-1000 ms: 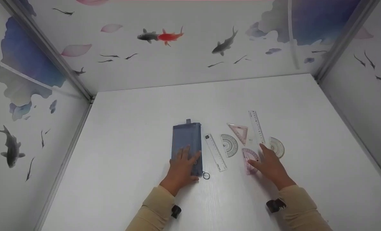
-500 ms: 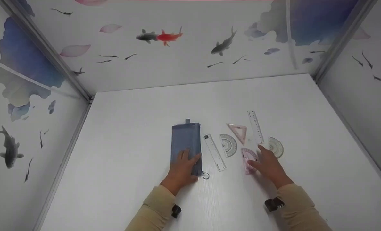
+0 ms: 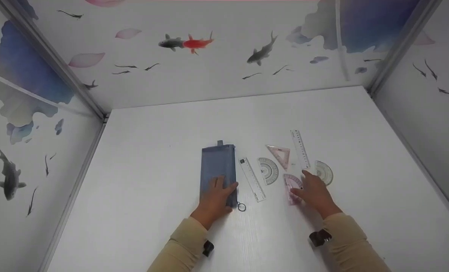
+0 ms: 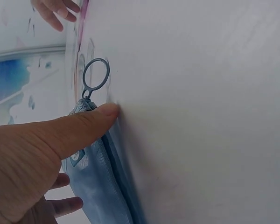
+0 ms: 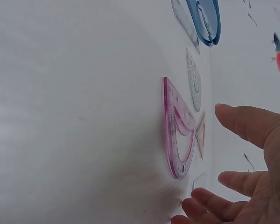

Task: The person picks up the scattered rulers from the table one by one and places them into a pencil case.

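Observation:
A blue zip pencil case [image 3: 217,160] with a round ring pull [image 4: 97,74] lies flat on the white table. My left hand [image 3: 213,202] rests on its near half, fingers spread on top and thumb across the ringed end. My right hand [image 3: 315,194] hovers with spread fingers over the pink protractor [image 5: 179,135], holding nothing. In the head view its fingertips come near the lower end of a clear ruler [image 3: 300,149]. A clear protractor [image 3: 324,173] lies to its right, partly covered by the hand. Between the hands lie another clear ruler [image 3: 252,179] and a second clear protractor [image 3: 268,171].
A pink set square [image 3: 280,155] lies beyond the pink protractor. White walls with fish and flower prints enclose the table [image 3: 152,158] at the back and both sides. A dark camera [image 3: 320,238] sits at the right wrist.
My left hand's fingers have drawn slightly back toward me on the pencil case. My right hand stays nearly still over the pink protractor. The head view has shifted a little.

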